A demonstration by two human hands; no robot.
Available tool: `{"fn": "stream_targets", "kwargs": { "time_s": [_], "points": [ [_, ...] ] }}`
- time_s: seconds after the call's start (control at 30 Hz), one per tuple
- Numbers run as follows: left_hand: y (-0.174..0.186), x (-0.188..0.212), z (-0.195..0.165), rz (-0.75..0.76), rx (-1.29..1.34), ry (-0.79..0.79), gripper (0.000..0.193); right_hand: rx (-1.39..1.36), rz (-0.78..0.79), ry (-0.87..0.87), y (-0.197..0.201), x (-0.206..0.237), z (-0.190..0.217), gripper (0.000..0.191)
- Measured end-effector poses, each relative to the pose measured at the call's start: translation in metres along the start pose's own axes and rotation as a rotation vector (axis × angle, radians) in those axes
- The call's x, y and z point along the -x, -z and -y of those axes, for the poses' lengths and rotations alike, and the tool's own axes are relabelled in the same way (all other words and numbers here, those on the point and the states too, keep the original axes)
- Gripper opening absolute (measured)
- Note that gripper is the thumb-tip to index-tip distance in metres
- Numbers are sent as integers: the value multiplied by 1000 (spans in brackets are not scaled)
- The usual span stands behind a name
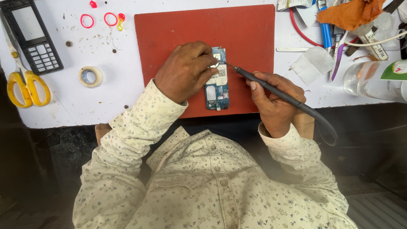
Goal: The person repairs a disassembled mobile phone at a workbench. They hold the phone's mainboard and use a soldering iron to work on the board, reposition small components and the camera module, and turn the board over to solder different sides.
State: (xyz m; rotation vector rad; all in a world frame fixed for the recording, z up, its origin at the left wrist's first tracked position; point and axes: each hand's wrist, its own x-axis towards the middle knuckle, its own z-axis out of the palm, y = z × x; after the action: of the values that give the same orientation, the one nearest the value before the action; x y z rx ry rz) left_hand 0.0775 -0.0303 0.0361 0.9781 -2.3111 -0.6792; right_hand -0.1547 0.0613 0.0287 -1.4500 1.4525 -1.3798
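Hands at work on one small blue circuit board (216,87) lying on one red rectangular mat (203,38) atop the white tabletop (106,101): I see my left hand (184,70) pinning it, fingers pressed together, my right hand (275,99) clamped around one slim dark soldering iron (271,89). Light, thin, fragile, I judge; best held by its edges.

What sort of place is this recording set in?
Most likely a small phone or electronics repair bench. The right hand holds a soldering iron to a blue circuit board on a red work mat, steadied by the left hand. A keypad phone lies nearby.
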Motion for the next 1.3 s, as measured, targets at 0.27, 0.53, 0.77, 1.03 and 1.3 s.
{"fn": "stream_targets", "kwargs": {
  "time_s": [0.27,0.53,0.77,1.03,1.3],
  "points": [
    [-1,0,0,-3,0,-4,17,9,2,19,0,0,-2,16],
    [-2,0,1,-10,-10,-9,18,5,18,33,0,-1,-3,16],
    [-2,-1,1,-1,-4,0,17,16,11,29,2,-2,-3,16],
    [-2,-1,1,0,-6,0,16,22,6,30,1,-1,-2,16],
    [-1,0,1,2,-9,2,17,-69,-1,1,1,2,-8,17]
  ]
}}
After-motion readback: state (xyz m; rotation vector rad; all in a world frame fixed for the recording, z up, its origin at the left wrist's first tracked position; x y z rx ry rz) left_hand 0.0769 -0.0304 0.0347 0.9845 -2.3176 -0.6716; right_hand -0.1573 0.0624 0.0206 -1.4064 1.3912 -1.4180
